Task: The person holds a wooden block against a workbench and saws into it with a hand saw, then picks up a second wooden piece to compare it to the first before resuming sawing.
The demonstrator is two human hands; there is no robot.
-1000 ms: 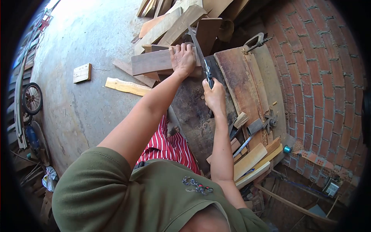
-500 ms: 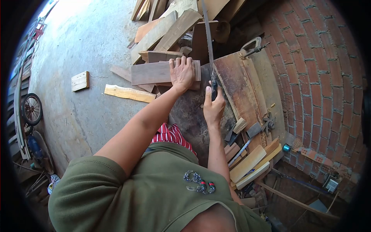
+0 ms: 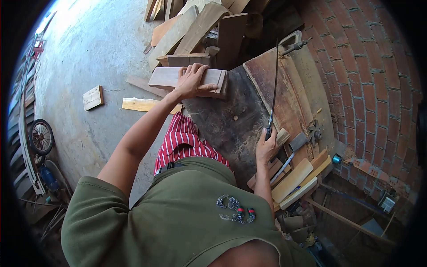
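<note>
The left hand (image 3: 189, 83) is resting with fingers bent across a brown, rectangular wooden block (image 3: 163, 77) on the dark, worn bench (image 3: 222, 122); firm, even pressure suits steadying it. The right hand (image 3: 266, 150) is grasping a black-handled, long-bladed saw (image 3: 275, 84), best angled clear of fingers.

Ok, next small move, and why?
Probably lay the handsaw on the bench: its blade is clear of the wooden board, which only the left hand touches. That would free the right hand to help handle the board.
</note>
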